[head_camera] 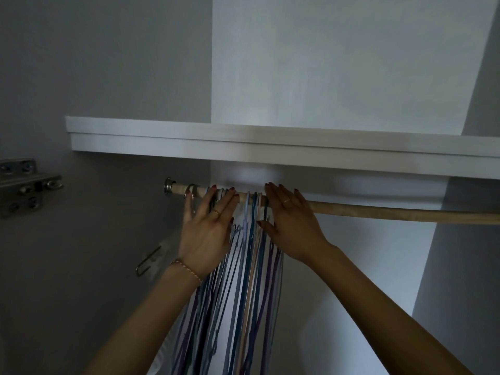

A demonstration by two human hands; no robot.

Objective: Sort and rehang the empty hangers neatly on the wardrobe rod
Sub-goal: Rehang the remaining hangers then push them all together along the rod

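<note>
Wooden wardrobe rod (378,211) runs left to right under a white shelf (243,147), with a metal end socket (170,186) at its left end on the wardrobe side wall. Empty hangers (243,280) hang bunched near that left end: thin, in blue, purple, grey, white and one beige, hooks over the rod, bodies fanning down and out of frame at the bottom. One metal hook (191,192) sits apart on the rod, just left of the bunch.

Left hand (208,234) is flat and open, fingers spread, palm against the left side of the bunch, fingertips up at rod level over the hooks. Nothing clamped in it. Ring on one finger, braided bracelet (186,269) on the wrist.

Right hand (292,226) is also open and flat, pressed against the right side of the bunch, fingertips lying over the rod, thumb low by the hanger necks. No closed grasp either. Ring on one finger.

Bunch sits between the two palms. Rod to the right of the right hand is bare. Door hinge (24,185) at far left edge, a small metal wall hook (147,262) below it on the side wall. Lighting is dim; cannot count the hangers.
</note>
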